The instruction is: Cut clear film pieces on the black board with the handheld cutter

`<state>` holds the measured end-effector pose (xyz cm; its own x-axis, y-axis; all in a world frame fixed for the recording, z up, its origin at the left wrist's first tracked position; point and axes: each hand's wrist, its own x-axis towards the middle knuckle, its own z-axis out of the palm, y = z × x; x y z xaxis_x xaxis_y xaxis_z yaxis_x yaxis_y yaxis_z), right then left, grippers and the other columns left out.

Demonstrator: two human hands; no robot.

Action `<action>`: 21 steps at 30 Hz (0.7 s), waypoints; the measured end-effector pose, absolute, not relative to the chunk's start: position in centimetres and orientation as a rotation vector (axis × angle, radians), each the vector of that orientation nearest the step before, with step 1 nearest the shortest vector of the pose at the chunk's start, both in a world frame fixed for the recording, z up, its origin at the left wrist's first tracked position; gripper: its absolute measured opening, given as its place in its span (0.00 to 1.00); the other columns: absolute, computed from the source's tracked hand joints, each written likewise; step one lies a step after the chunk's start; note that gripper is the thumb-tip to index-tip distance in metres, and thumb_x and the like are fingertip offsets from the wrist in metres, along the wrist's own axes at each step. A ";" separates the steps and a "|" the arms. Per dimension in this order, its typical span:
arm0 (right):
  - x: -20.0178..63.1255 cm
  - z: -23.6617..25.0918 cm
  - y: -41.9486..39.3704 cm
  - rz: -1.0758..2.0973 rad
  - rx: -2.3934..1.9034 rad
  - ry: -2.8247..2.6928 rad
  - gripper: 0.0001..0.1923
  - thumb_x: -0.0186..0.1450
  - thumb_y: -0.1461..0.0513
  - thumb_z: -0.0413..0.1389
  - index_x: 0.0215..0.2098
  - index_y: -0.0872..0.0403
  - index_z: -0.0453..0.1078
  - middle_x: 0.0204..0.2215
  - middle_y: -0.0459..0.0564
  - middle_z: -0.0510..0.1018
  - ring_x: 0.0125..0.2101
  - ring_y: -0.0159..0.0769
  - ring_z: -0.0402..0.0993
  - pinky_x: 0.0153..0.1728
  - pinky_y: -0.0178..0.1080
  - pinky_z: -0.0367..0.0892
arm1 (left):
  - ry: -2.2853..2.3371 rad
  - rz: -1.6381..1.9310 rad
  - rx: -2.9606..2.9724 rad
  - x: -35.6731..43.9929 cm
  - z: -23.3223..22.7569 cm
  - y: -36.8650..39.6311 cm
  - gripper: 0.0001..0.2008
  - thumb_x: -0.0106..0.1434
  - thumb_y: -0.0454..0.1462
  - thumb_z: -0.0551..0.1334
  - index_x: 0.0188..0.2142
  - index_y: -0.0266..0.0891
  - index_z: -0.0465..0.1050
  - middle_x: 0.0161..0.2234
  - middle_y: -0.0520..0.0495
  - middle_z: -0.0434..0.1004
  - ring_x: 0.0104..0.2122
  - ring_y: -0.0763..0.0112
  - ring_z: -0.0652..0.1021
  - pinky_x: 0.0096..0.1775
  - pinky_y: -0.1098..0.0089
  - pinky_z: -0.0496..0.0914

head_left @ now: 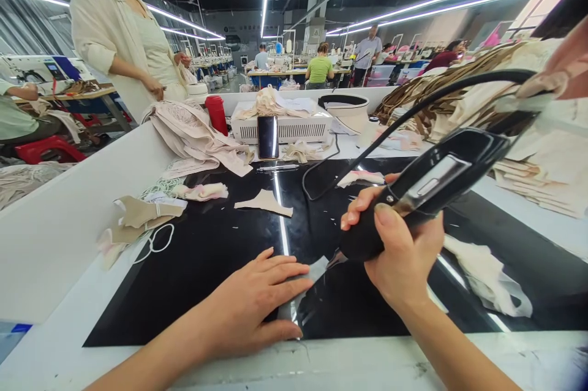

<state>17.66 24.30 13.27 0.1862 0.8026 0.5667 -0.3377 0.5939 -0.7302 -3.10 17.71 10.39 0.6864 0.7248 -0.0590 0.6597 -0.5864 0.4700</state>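
My left hand [257, 293] lies flat on the black mat [151, 311], fingers stretched out. Under its fingertips is a small translucent greyish piece [318, 268], partly hidden by the hand. My right hand [402, 250] is wrapped round a black corded electric tool [452, 161], held at a slant. Its narrow metal tip [337, 259] points down-left and meets the right end of the translucent piece; whether it presses in, I cannot tell. A cream fabric piece [265, 202] lies farther up the mat. Crumpled cream fabric [489, 274] lies to the right of my right hand.
Another person's blurred hand [558, 69] is near the tool's rear end. The cord [316, 192] loops over the mat. Behind stand a phone [268, 137], a white vented box [294, 129] and a red container [215, 115]. Fabric piles [193, 133] flank them. A person [133, 54] stands at left.
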 end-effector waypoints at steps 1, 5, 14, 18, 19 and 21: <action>17.6 13.1 24.3 0.856 -0.504 -1.123 0.15 0.65 0.61 0.63 0.47 0.47 0.66 0.29 0.41 0.75 0.24 0.32 0.72 0.25 0.39 0.72 | 1.069 0.191 2.436 -3.1 10.4 17.7 0.30 0.69 0.48 0.63 0.68 0.51 0.59 0.68 0.48 0.61 0.68 0.55 0.62 0.68 0.43 0.49; 17.6 12.8 24.4 0.871 -0.530 -1.142 0.15 0.66 0.61 0.63 0.48 0.46 0.66 0.30 0.41 0.75 0.26 0.33 0.73 0.26 0.39 0.72 | 1.061 0.192 2.416 -3.2 10.4 17.7 0.32 0.68 0.49 0.64 0.68 0.50 0.59 0.68 0.47 0.61 0.68 0.53 0.61 0.68 0.42 0.48; 18.5 13.3 24.5 0.771 -0.619 -1.198 0.18 0.62 0.57 0.67 0.46 0.45 0.67 0.32 0.42 0.77 0.26 0.36 0.74 0.30 0.43 0.73 | 1.411 0.696 2.207 -4.0 9.0 18.3 0.14 0.74 0.41 0.56 0.57 0.44 0.71 0.61 0.45 0.70 0.61 0.62 0.70 0.63 0.58 0.65; 19.9 13.6 24.3 0.712 -0.687 -1.291 0.17 0.62 0.56 0.66 0.46 0.45 0.69 0.38 0.48 0.78 0.32 0.42 0.76 0.35 0.48 0.75 | 1.498 0.714 2.214 -3.8 8.4 18.5 0.07 0.69 0.39 0.63 0.46 0.43 0.73 0.56 0.45 0.72 0.58 0.58 0.71 0.60 0.56 0.68; 20.6 13.6 24.1 0.696 -0.710 -1.335 0.18 0.61 0.55 0.66 0.48 0.45 0.69 0.39 0.49 0.78 0.34 0.43 0.77 0.36 0.50 0.75 | 1.498 0.710 2.213 -3.7 8.4 18.6 0.06 0.68 0.38 0.64 0.44 0.43 0.73 0.55 0.45 0.72 0.58 0.58 0.71 0.59 0.56 0.68; 22.6 13.4 23.4 0.682 -0.750 -1.442 0.22 0.61 0.53 0.65 0.51 0.45 0.69 0.41 0.51 0.79 0.37 0.47 0.78 0.37 0.51 0.76 | 1.498 0.712 2.198 -3.6 8.4 18.5 0.05 0.66 0.36 0.66 0.42 0.43 0.73 0.55 0.46 0.72 0.57 0.58 0.71 0.59 0.57 0.68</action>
<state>22.60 23.42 13.43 0.0251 0.7943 0.6071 0.0346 0.6062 -0.7946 -3.58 18.53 8.40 0.3015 0.9340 0.1915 0.7384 -0.3558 0.5729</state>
